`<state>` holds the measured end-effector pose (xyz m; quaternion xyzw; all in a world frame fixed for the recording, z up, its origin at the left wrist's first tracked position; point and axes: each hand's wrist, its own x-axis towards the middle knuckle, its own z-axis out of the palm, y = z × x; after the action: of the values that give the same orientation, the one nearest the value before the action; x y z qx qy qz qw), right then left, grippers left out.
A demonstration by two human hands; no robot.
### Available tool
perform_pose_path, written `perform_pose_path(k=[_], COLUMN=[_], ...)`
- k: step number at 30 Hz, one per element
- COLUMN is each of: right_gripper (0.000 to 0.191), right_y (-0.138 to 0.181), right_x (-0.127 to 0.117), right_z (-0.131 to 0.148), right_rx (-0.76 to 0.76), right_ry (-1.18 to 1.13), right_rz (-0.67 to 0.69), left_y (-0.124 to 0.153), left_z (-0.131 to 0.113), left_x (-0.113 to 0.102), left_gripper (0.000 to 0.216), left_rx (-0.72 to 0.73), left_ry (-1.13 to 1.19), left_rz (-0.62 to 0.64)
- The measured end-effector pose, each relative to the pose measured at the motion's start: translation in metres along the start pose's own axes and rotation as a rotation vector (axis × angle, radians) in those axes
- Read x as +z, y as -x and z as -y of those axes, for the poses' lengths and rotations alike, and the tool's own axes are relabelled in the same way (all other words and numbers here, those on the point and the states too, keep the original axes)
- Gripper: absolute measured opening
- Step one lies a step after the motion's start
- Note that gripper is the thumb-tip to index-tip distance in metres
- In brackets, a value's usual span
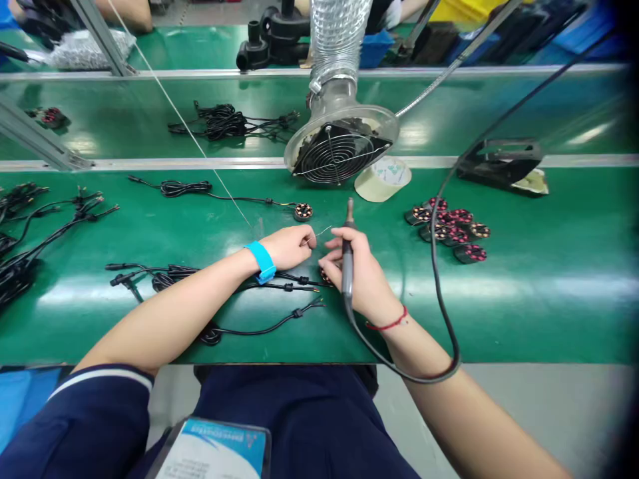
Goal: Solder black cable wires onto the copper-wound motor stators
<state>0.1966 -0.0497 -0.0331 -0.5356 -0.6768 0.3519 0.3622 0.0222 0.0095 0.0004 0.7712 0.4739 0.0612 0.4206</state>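
"What's the clothing?"
"A navy shirt (299,419), its short left sleeve (100,416) edged with a white stripe (100,373)."
"And accessories?"
"Bright blue wristband (261,262) behind the left hand (290,245), thin red bracelet (389,325) behind the right hand (368,273)."
"The badge (214,452)?"
"Dark-framed, with a blue and white card (212,459)."

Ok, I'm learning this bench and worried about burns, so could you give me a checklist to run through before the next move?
1. Soldering iron secure in the right hand: ok, held with its tip pointing away from the person.
2. Thin wire in the left hand: ok, its free end sticks out towards the right hand.
3. Iron's tip apart from the wire: ok, a gap shows.
4. Cord clear of the right forearm: not ok, it loops across it in view.
5. Round part by the right fingers steady: cannot tell, mostly hidden.
6. Fan running: cannot tell from a still.
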Motion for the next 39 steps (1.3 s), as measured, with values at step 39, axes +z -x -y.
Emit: perform_pose_path(k=[39], right_gripper=[0.049], right_y=[0.005], right_x=[-0.026], right_z=[0.008], right_rx=[-0.164], right_ry=[0.538], right_rz=[-0.027], left_y=[0.001], left_z=[-0.005], left_x=[-0.005], left_gripper=[0.012], left_rx=[0.081], left_ry=[-0.190], left_rz=[0.011])
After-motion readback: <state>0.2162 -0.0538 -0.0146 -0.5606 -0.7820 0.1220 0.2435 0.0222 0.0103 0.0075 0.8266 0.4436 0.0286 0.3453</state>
